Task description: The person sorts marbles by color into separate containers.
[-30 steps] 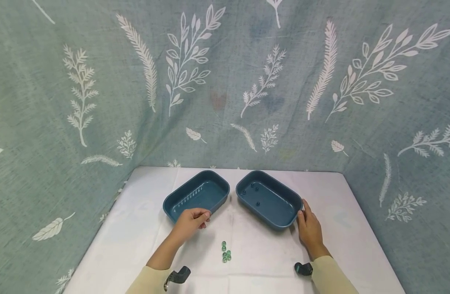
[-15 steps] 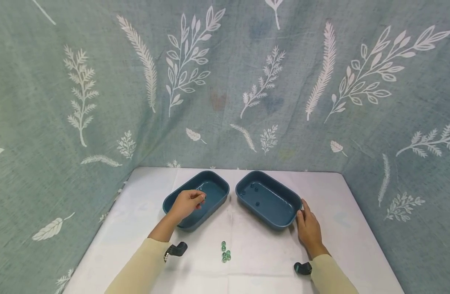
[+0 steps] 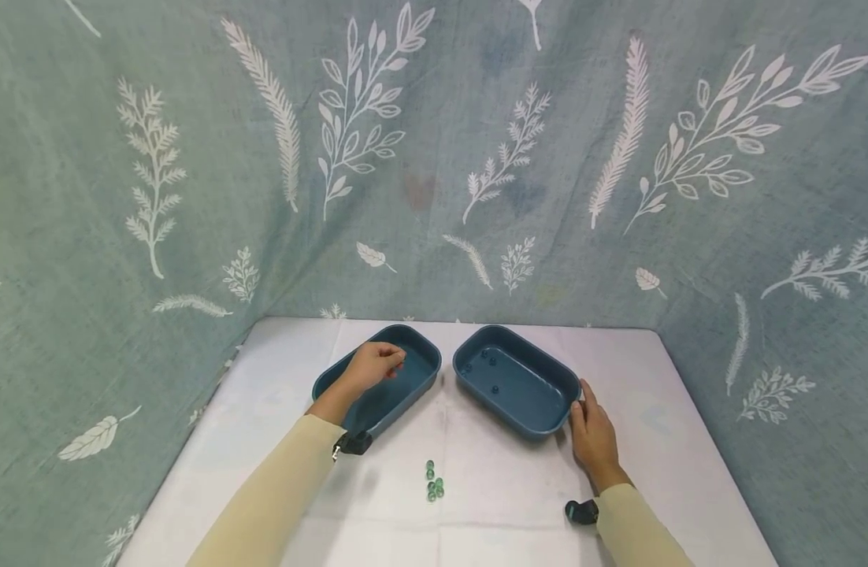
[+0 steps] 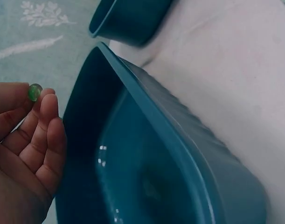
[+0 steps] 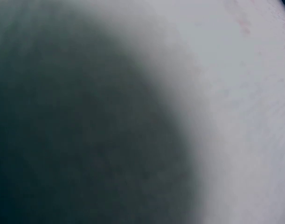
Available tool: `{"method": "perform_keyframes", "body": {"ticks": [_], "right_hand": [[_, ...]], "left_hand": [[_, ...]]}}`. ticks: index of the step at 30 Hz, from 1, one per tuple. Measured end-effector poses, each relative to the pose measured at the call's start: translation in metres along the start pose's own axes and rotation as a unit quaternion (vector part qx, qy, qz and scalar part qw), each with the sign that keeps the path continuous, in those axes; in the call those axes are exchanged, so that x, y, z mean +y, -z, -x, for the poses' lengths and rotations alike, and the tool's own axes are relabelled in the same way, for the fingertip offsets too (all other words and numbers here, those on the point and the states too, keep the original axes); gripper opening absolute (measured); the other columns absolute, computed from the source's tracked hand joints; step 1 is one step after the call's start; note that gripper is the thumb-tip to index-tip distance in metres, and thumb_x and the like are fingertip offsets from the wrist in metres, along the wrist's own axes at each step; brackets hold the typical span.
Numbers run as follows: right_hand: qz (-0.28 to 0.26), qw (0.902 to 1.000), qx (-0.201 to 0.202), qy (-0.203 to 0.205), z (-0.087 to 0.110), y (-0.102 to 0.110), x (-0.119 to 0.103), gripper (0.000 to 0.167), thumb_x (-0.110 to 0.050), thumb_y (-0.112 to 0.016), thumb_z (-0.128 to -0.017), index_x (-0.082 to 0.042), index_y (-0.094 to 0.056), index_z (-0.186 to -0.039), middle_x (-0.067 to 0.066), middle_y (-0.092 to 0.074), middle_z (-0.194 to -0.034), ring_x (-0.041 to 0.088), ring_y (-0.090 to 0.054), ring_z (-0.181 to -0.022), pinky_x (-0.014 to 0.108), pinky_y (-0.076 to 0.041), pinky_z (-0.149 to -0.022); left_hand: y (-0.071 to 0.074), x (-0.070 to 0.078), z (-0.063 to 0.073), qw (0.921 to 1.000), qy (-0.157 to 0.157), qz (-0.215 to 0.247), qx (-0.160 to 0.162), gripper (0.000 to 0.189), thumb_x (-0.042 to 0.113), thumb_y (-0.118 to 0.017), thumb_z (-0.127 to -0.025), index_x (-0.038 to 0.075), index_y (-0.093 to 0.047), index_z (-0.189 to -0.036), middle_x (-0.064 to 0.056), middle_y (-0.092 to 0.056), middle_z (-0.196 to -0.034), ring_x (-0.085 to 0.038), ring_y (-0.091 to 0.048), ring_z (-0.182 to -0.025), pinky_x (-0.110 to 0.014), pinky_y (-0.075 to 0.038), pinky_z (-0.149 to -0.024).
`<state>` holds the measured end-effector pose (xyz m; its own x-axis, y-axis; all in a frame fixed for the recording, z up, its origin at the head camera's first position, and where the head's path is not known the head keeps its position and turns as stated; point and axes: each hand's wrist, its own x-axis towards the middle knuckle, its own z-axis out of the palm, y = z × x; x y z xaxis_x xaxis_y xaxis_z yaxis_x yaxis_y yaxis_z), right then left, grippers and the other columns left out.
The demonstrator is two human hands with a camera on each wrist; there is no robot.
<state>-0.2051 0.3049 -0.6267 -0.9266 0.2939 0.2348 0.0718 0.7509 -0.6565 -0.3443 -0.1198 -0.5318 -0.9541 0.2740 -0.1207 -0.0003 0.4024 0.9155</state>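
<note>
My left hand [image 3: 373, 366] is over the left blue tray [image 3: 423, 386]. In the left wrist view, its thumb and forefinger pinch a small green glass marble [image 4: 35, 92] above the tray's rim, the other fingers loosely curled. My right hand [image 3: 594, 435] rests at the near right end of the right blue tray [image 3: 529, 386], its fingers fairly straight against the outer wall. Several small dark round pieces [image 3: 495, 390] lie in that right tray. Several green marbles [image 3: 431, 487] sit on the table between my forearms. The right wrist view is a dark blur.
A white cloth [image 3: 505, 496] covers the table. Behind it and at both sides hangs a grey-green curtain [image 3: 434, 260] with white leaf prints. The two trays stand angled at the back, a narrow gap between them.
My left hand has moved from the left tray's near edge up and over its inside, keeping its pinch. The right hand has stayed at the right tray.
</note>
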Motion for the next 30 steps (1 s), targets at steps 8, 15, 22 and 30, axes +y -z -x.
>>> {"method": "perform_keyframes", "body": {"ticks": [8,15,22,30], "right_hand": [[0.002,0.9999,0.011,0.009,0.002,0.002,0.006,0.051,-0.030,-0.037,-0.106,-0.015,-0.029,-0.153,0.025,-0.060,-0.115,0.046,-0.055,-0.109,0.061,-0.040,-0.094],[-0.001,0.9999,0.011,0.011,0.003,0.000,0.008,0.051,-0.032,-0.037,-0.106,-0.015,-0.030,-0.153,0.025,-0.060,-0.117,0.046,-0.055,-0.110,0.061,-0.040,-0.095],[0.001,1.0000,0.003,0.002,0.001,-0.001,0.007,0.052,-0.036,-0.034,-0.106,-0.016,-0.028,-0.154,0.024,-0.058,-0.123,0.044,-0.053,-0.113,0.061,-0.039,-0.097],[0.000,1.0000,-0.004,-0.005,0.000,0.000,0.004,0.053,-0.036,-0.033,-0.106,-0.017,-0.026,-0.155,0.025,-0.055,-0.129,0.045,-0.051,-0.119,0.061,-0.037,-0.100]], "left_hand": [[-0.015,-0.002,-0.016,0.9997,0.020,-0.011,-0.006,0.028,0.017,-0.061,-0.098,-0.004,-0.067,-0.114,-0.011,-0.068,-0.093,-0.021,-0.065,-0.076,-0.045,-0.056,-0.076],[-0.021,-0.016,-0.033,0.9980,0.062,0.011,-0.007,0.028,0.017,-0.063,-0.097,-0.002,-0.067,-0.116,-0.009,-0.068,-0.094,-0.019,-0.066,-0.075,-0.039,-0.057,-0.072],[-0.025,-0.025,-0.041,0.9947,0.097,0.035,0.005,0.024,0.015,-0.063,-0.096,-0.002,-0.068,-0.112,-0.010,-0.069,-0.095,-0.017,-0.066,-0.073,-0.032,-0.057,-0.067],[-0.036,-0.034,-0.043,0.9908,0.125,0.052,0.006,0.021,0.014,-0.064,-0.096,0.000,-0.069,-0.110,-0.009,-0.070,-0.091,-0.014,-0.064,-0.068,-0.028,-0.056,-0.061]]}}
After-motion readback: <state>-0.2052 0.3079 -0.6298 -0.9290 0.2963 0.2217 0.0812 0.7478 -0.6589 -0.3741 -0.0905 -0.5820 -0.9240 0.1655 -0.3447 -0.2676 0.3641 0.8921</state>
